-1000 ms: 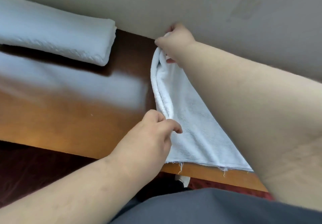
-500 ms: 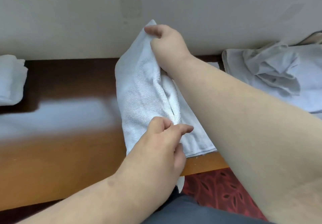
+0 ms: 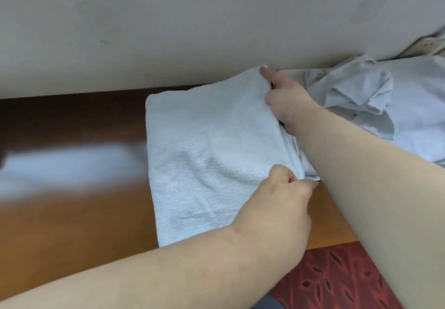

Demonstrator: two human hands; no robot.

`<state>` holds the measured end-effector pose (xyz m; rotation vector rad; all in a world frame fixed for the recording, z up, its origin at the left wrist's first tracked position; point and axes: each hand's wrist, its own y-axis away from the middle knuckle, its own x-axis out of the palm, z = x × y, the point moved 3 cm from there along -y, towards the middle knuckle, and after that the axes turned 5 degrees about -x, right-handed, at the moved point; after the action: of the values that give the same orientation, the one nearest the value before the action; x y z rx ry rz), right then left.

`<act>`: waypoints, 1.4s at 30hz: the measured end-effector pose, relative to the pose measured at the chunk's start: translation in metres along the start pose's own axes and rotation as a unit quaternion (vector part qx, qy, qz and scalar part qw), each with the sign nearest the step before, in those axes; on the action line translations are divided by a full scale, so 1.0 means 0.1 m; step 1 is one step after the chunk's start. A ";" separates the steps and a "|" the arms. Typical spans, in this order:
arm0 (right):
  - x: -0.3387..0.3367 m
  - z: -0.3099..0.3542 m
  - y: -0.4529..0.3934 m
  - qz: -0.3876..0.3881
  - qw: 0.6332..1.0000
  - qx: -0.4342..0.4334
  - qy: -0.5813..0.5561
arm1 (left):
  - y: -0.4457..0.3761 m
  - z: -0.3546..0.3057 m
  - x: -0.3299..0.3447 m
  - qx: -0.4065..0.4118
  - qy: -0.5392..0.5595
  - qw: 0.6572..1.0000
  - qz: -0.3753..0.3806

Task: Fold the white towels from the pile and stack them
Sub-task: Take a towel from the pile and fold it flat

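A white towel [image 3: 207, 154] lies folded over on the brown table [image 3: 72, 212], its folded edge on the left. My right hand [image 3: 286, 101] grips the towel's far right corner close to the wall. My left hand [image 3: 284, 202] pinches the near right corner, where several loose layers meet. Both arms reach in from the lower right. A rumpled pile of white towels [image 3: 375, 101] sits on the table to the right, behind my right forearm, which hides part of it.
A plain beige wall [image 3: 192, 24] runs along the table's far edge. Red patterned carpet [image 3: 337, 277] shows below the table's front edge. A wall fitting [image 3: 431, 44] pokes in at the upper right. Glare lies on the table's left half.
Both hands carried the towel's lifted half over to the right and laid it down, so the towel now lies flat and doubled. The view swung right; the folded stack at left left the frame.
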<state>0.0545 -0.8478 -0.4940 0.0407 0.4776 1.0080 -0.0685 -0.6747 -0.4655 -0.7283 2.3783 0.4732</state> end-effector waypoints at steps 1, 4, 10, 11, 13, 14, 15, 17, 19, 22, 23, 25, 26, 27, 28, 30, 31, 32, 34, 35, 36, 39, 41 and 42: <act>-0.05 -0.19 -0.03 0.011 0.999 0.015 0.028 | -0.11 0.04 0.17 -0.036 0.013 0.998 0.048; -0.13 -0.63 -0.07 0.031 0.990 0.047 0.126 | -0.37 0.20 0.54 -0.133 -0.008 0.973 0.191; -0.14 -0.65 0.12 -0.074 0.990 -0.003 0.117 | -0.44 0.57 0.19 -0.139 0.043 0.980 0.133; -0.09 -0.59 0.29 -0.093 0.989 -0.031 0.110 | -0.48 0.67 0.00 -0.132 0.018 0.988 0.074; 0.13 -0.51 0.78 -0.096 0.991 -0.052 0.083 | -0.61 0.92 -0.40 -0.111 -0.078 0.991 -0.016; 0.29 -0.51 1.08 -0.081 0.993 -0.047 0.071 | -0.70 1.06 -0.58 -0.105 -0.137 0.984 -0.037; 0.48 -0.53 1.39 -0.055 0.995 -0.041 0.069 | -0.80 1.20 -0.75 -0.107 -0.198 0.973 -0.042; 0.84 -0.58 1.96 0.050 0.989 -0.027 0.133 | -0.98 1.48 -1.04 -0.121 -0.320 0.939 -0.021; 1.12 -0.73 2.25 0.168 0.953 -0.010 0.253 | -1.13 1.72 -1.27 -0.134 -0.401 0.906 0.007; 1.24 -0.90 2.21 0.245 0.889 -0.015 0.386 | -1.26 2.02 -1.50 -0.190 -0.423 0.884 0.055; 1.26 -0.92 2.16 0.248 0.878 -0.023 0.410 | -1.27 2.10 -1.55 -0.208 -0.419 0.882 0.062; 1.27 -0.92 2.03 0.230 0.873 -0.029 0.428 | -1.20 2.25 -1.67 -0.244 -0.396 0.884 0.034; 1.28 -0.90 1.96 0.214 0.881 -0.027 0.422 | -1.12 2.32 -1.75 -0.268 -0.384 0.883 0.013; 1.29 -0.87 1.88 0.199 0.889 -0.023 0.411 | -1.02 2.41 -1.83 -0.295 -0.375 0.879 0.001; 1.29 -0.83 1.79 0.186 0.894 -0.021 0.406 | -0.88 2.51 -1.90 -0.322 -0.363 0.874 -0.004; 1.31 -0.74 1.63 0.172 0.888 -0.026 0.425 | -0.53 2.71 -2.03 -0.368 -0.304 0.878 -0.016; 1.33 -0.69 1.56 0.169 0.880 -0.031 0.442 | -0.34 2.80 -2.07 -0.386 -0.269 0.882 -0.025; 1.35 -0.63 1.52 0.169 0.871 -0.037 0.461 | -0.14 2.87 -2.10 -0.398 -0.242 0.884 -0.034; 1.40 -0.53 1.47 0.168 0.849 -0.035 0.500 | 0.26 3.00 -2.11 -0.417 -0.198 0.886 -0.053; 1.42 -0.49 1.46 0.166 0.838 -0.020 0.519 | 0.46 3.04 -2.07 -0.424 -0.173 0.887 -0.060; 1.44 -0.46 1.46 0.159 0.832 -0.001 0.532 | 0.64 3.07 -2.03 -0.432 -0.144 0.888 -0.063; 1.57 -0.33 1.63 0.107 0.859 0.008 0.500 | 1.11 3.13 -1.89 -0.453 -0.087 0.886 -0.046; 1.76 -0.30 1.89 0.099 0.878 -0.060 0.464 | 1.32 3.13 -1.83 -0.451 -0.049 0.891 -0.028; 1.86 -0.34 2.04 0.119 0.875 -0.080 0.462 | 1.39 3.14 -1.81 -0.446 -0.031 0.894 -0.019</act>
<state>-0.0408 -0.5912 -0.5413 -0.5719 1.2841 1.2754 0.1078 -0.3435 -0.5662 -1.1059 2.0013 1.5904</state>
